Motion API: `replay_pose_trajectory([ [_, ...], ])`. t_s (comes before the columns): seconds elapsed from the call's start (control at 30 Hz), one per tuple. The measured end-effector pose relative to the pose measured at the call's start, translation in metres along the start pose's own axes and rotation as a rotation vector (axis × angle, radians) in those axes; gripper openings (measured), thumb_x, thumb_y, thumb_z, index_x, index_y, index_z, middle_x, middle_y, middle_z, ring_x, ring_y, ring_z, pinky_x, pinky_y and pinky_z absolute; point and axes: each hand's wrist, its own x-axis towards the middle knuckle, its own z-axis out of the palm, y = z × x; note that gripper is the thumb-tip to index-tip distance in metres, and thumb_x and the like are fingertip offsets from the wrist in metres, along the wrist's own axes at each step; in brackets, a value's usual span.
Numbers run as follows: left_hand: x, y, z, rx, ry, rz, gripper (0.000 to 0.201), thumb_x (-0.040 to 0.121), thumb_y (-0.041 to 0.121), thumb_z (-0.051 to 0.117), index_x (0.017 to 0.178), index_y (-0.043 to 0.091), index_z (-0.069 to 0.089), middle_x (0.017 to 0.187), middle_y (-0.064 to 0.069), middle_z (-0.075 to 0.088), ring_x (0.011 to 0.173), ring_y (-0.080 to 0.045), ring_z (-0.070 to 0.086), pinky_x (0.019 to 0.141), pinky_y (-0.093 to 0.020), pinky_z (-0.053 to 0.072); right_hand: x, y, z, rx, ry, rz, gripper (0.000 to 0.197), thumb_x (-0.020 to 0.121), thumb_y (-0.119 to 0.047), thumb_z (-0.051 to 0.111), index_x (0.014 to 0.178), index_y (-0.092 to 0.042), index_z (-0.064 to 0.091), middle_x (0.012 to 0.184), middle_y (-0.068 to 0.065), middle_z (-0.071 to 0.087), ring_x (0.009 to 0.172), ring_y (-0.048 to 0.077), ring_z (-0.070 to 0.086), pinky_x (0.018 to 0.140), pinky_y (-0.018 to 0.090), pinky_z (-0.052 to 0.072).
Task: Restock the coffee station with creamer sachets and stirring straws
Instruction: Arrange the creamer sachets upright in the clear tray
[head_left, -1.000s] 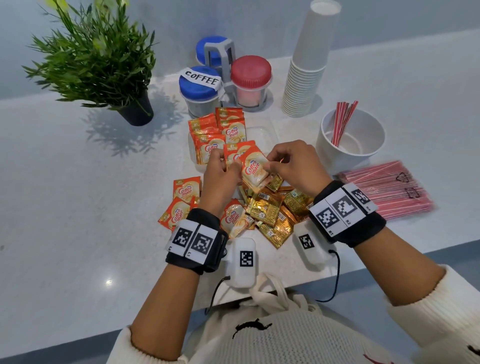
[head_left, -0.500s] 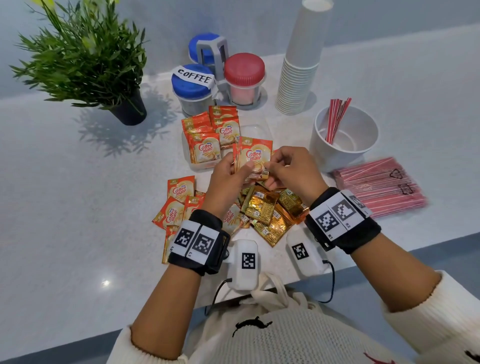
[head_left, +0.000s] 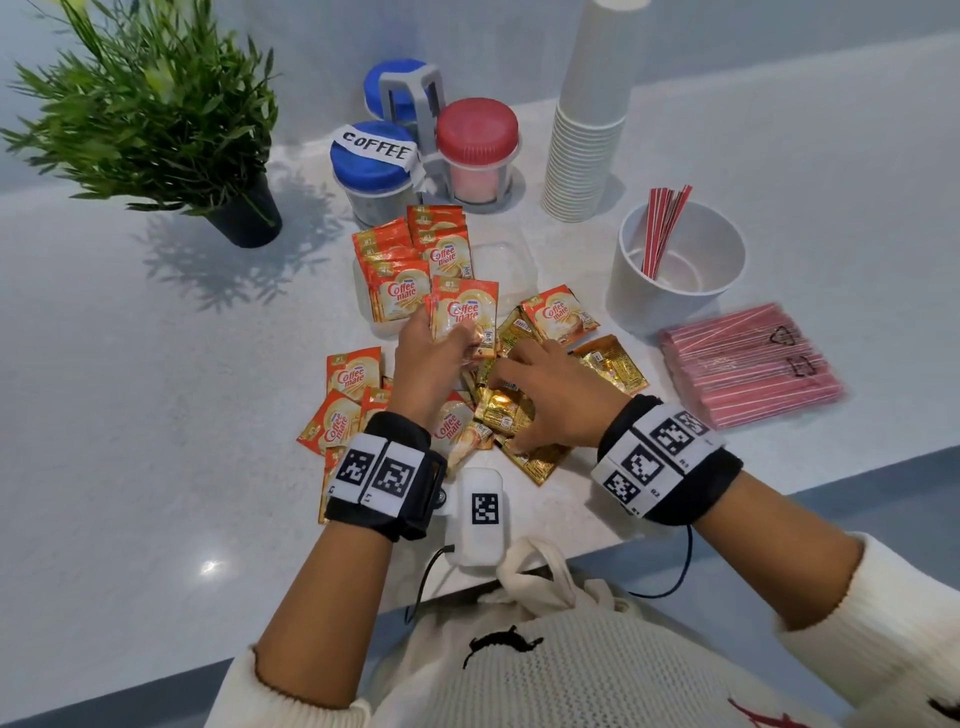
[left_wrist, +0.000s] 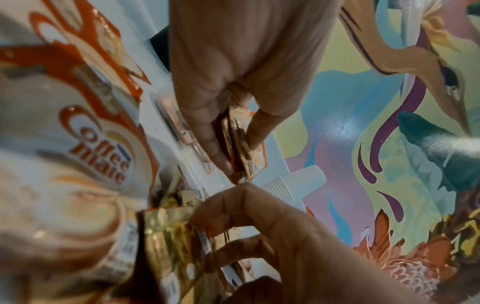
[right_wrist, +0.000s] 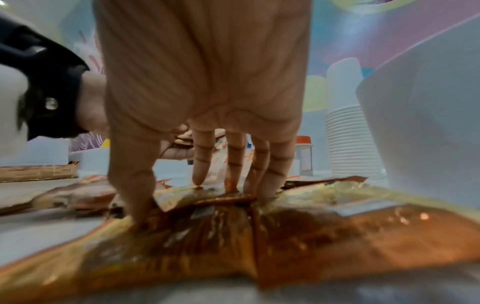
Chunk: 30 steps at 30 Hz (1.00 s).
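Note:
My left hand (head_left: 451, 335) pinches a few orange Coffee-mate creamer sachets (head_left: 465, 309) upright, just in front of the clear tray (head_left: 511, 260). The left wrist view shows these held sachets (left_wrist: 237, 142) edge-on between thumb and fingers. Several more sachets (head_left: 400, 270) stand in the tray's left half. My right hand (head_left: 519, 397) is spread over the loose pile of sachets (head_left: 506, 410) lying gold side up, its fingertips (right_wrist: 197, 181) and thumb touching the top ones. Red stirring straws (head_left: 662, 228) lean in a white bowl (head_left: 628, 291). A pink straw pack (head_left: 748, 364) lies on the right.
More loose sachets (head_left: 343, 395) lie left of my left wrist. Behind the tray stand blue and red lidded jars (head_left: 374, 161) in a rack, a stack of paper cups (head_left: 587, 130) and a potted plant (head_left: 156, 104). The counter edge (head_left: 675, 525) runs close to my wrists.
My right hand let go of the sachet both hands held and dropped onto the loose pile. The left hand keeps its sachets upright and has shifted slightly left, toward the tray.

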Motion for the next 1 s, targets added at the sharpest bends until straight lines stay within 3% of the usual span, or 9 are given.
replay_pose_trajectory([
  [0.17, 0.003, -0.001, -0.005, -0.019, -0.003, 0.011, 0.036, 0.091, 0.016, 0.055, 0.126, 0.013, 0.05, 0.12, -0.009, 0.063, 0.108, -0.026, 0.062, 0.096, -0.046, 0.05, -0.002, 0.001, -0.003, 0.085, 0.103, -0.029, 0.023, 0.081, -0.021, 0.063, 0.098, -0.014, 0.048, 0.103, 0.004, 0.051, 0.09, 0.018, 0.043, 0.063, 0.024, 0.035],
  [0.27, 0.005, -0.005, -0.009, 0.014, 0.0, 0.029, 0.051, 0.079, 0.031, 0.057, 0.128, 0.019, 0.05, 0.121, -0.005, 0.063, 0.11, -0.026, 0.061, 0.098, -0.048, 0.048, -0.003, 0.01, -0.01, 0.275, 0.23, -0.02, 0.002, 0.088, -0.009, 0.051, 0.086, -0.011, 0.051, 0.076, -0.001, 0.054, 0.065, 0.012, 0.047, 0.058, 0.024, 0.035],
  [0.37, 0.006, -0.004, -0.011, 0.028, -0.017, 0.011, 0.053, 0.081, 0.031, 0.057, 0.132, 0.02, 0.045, 0.124, -0.005, 0.062, 0.113, -0.026, 0.059, 0.099, -0.046, 0.048, -0.003, 0.02, -0.024, 0.367, 0.382, 0.035, 0.016, 0.09, -0.013, 0.053, 0.075, -0.015, 0.052, 0.062, -0.013, 0.043, 0.057, 0.001, 0.039, 0.053, 0.021, 0.028],
  [0.47, 0.005, 0.001, -0.007, 0.039, -0.07, 0.009, 0.033, 0.094, 0.014, 0.05, 0.126, 0.016, 0.047, 0.119, -0.006, 0.062, 0.107, -0.023, 0.062, 0.091, -0.037, 0.053, -0.003, 0.021, -0.038, 0.495, 0.394, 0.035, 0.033, 0.088, -0.017, 0.06, 0.061, -0.029, 0.045, 0.058, -0.01, 0.045, 0.054, 0.005, 0.043, 0.054, 0.022, 0.032],
  [0.6, 0.004, 0.002, -0.001, 0.042, -0.187, 0.022, 0.021, 0.099, 0.017, 0.042, 0.118, 0.021, 0.05, 0.102, 0.003, 0.062, 0.09, -0.01, 0.061, 0.065, -0.016, 0.054, 0.004, 0.019, -0.043, 0.622, 0.409, 0.034, 0.012, 0.085, -0.017, 0.065, 0.075, -0.01, 0.062, 0.071, 0.013, 0.063, 0.067, 0.027, 0.063, 0.066, 0.039, 0.051],
  [0.7, 0.0, 0.007, 0.002, 0.014, -0.229, 0.026, 0.019, 0.101, 0.023, 0.038, 0.112, 0.024, 0.052, 0.097, 0.006, 0.064, 0.087, -0.009, 0.062, 0.071, -0.022, 0.053, 0.012, 0.019, -0.041, 0.687, 0.437, 0.08, 0.013, 0.081, -0.015, 0.068, 0.078, -0.006, 0.06, 0.063, 0.007, 0.06, 0.048, 0.011, 0.06, 0.052, 0.031, 0.052],
  [0.83, -0.001, 0.009, 0.003, 0.004, -0.25, 0.022, 0.013, 0.099, 0.031, 0.04, 0.102, 0.034, 0.052, 0.102, 0.007, 0.063, 0.093, -0.01, 0.061, 0.08, -0.028, 0.052, 0.023, 0.015, -0.041, 0.765, 0.461, 0.095, 0.018, 0.079, -0.014, 0.071, 0.079, -0.003, 0.057, 0.057, 0.006, 0.057, 0.042, 0.013, 0.055, 0.046, 0.028, 0.049],
  [0.9, -0.002, 0.009, 0.002, 0.021, -0.249, 0.036, 0.017, 0.098, 0.03, 0.044, 0.113, 0.028, 0.051, 0.114, -0.002, 0.062, 0.101, -0.017, 0.061, 0.082, -0.029, 0.053, 0.029, 0.012, -0.042, 0.78, 0.479, 0.097, 0.017, 0.079, -0.011, 0.07, 0.079, -0.006, 0.055, 0.054, 0.004, 0.055, 0.035, 0.005, 0.051, 0.04, 0.018, 0.045],
  [1.0, 0.004, 0.005, -0.001, 0.055, -0.214, 0.052, 0.034, 0.099, 0.024, 0.043, 0.132, 0.017, 0.043, 0.125, -0.008, 0.059, 0.108, -0.024, 0.061, 0.087, -0.036, 0.054, 0.037, 0.011, -0.043, 0.891, 0.507, 0.119, 0.02, 0.079, -0.004, 0.069, 0.085, -0.01, 0.051, 0.06, 0.002, 0.055, 0.036, 0.004, 0.053, 0.041, 0.018, 0.046],
])
